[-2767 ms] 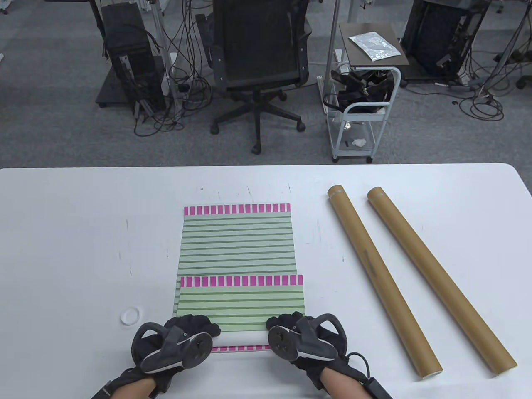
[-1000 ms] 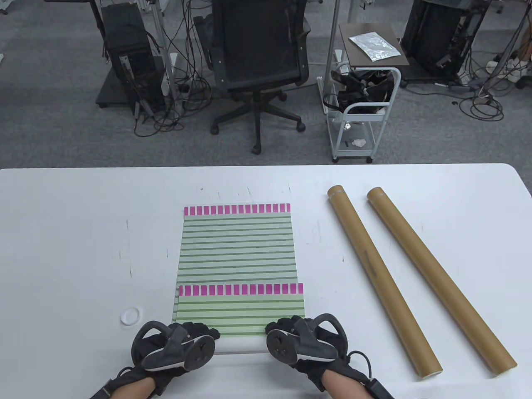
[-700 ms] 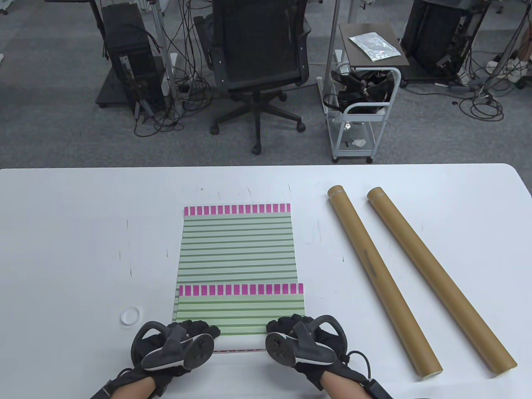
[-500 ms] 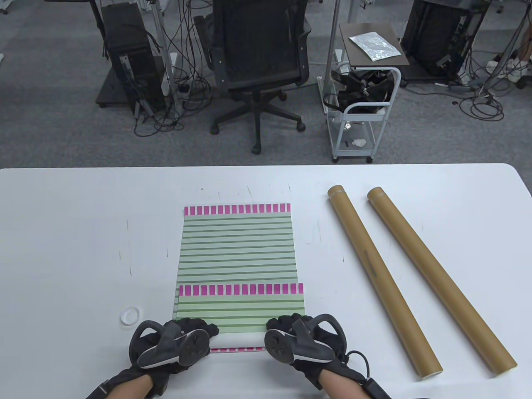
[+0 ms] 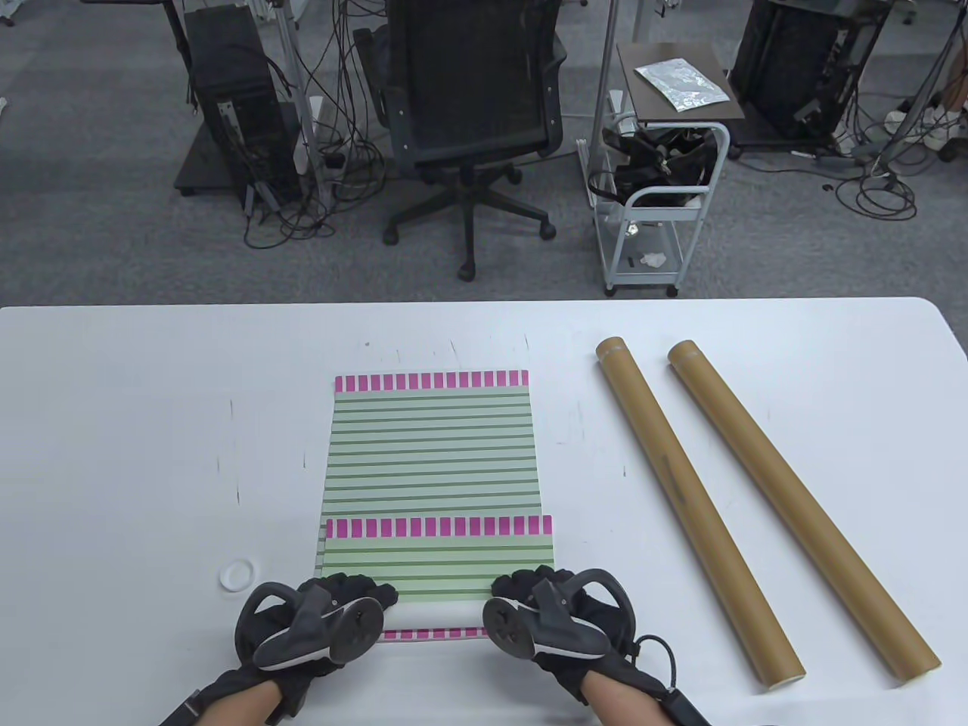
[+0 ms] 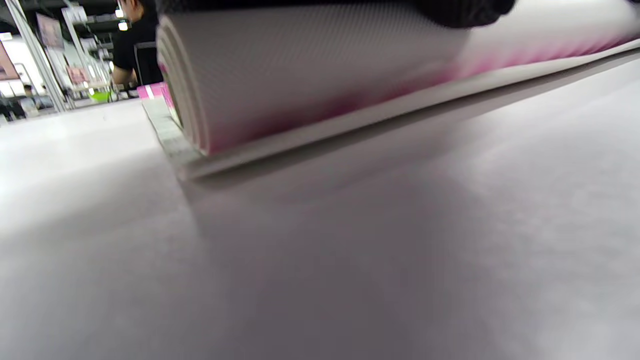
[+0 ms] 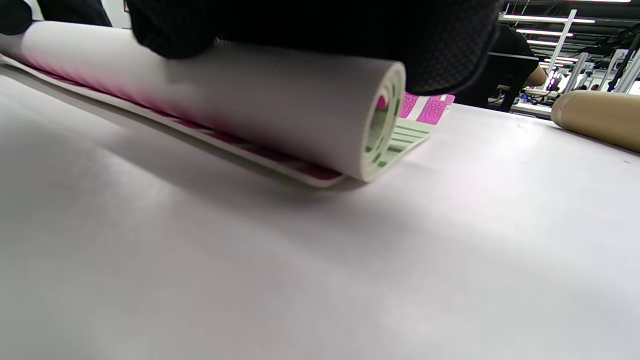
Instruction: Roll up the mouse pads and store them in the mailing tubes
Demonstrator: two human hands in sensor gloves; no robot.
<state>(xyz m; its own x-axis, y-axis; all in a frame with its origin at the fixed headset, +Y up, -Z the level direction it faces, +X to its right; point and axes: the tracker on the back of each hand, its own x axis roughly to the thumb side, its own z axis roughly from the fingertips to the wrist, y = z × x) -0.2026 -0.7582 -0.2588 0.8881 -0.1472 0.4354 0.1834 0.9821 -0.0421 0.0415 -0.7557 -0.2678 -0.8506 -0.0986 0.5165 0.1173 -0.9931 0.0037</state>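
Both hands atop rolled mouse pad.

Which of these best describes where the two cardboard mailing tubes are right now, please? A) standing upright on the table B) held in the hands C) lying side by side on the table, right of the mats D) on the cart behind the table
C: both mailing tubes lie flat, side by side on the white table, right of the striped mats, untouched by either hand.

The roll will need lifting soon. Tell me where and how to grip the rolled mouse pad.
Grip the rolled mouse pad around its middle, one hand coming down from above, fingers curled over the far side and thumb on the near side. It is a long soft cylinder lying crosswise near the table edge; a central wrap should probably stop it unrolling.
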